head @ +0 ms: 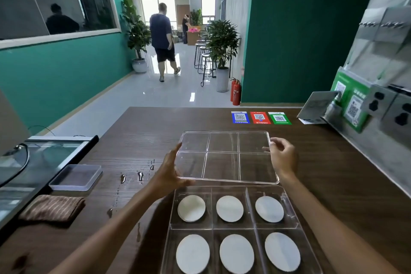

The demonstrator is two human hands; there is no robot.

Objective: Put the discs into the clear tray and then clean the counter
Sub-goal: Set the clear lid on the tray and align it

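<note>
A clear tray (212, 211) with six compartments sits at the near edge of the dark wooden counter (138, 131). Each compartment holds white discs (229, 208). Above and behind it I hold a clear lid (224, 158) with a six-square grid, lifted off the counter. My left hand (170, 171) grips the lid's left edge, thumb under the near corner. My right hand (282, 158) holds its right edge with curled fingers.
Water drops (140, 176) lie on the counter left of the lid. A brown striped cloth (53, 207) and a small clear lidded box (76, 177) sit at the left. Three QR cards (260, 117) lie at the back; sockets line the right wall. A person walks away down the corridor.
</note>
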